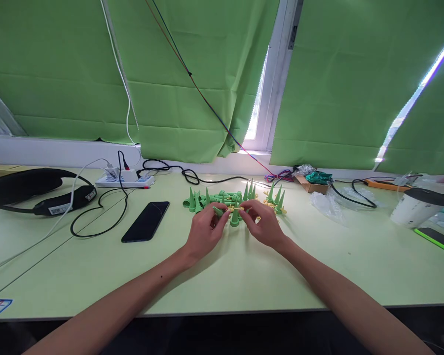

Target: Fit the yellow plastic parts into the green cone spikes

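Above the middle of the table, my left hand (206,228) is closed, with a green cone-shaped plastic piece (218,211) in its fingers. My right hand (262,223) pinches one end of a small yellow plastic piece (234,208), which spans the gap between both sets of fingertips. Whether the yellow piece and the held cone are joined, I cannot tell. An upright green cone (234,218) stands just under it. Behind my hands lie several green plastic parts (227,196), some upright cones, some lying flat. More cones with yellow bits (276,201) stand beyond my right hand.
A black phone (145,222) lies left of my hands, near headphones (64,202) and a power strip (125,180) with cables. To the right are a small cardboard box (311,185), clear plastic bags (327,207), a lidded paper cup (420,208) and a green-edged phone (438,240).
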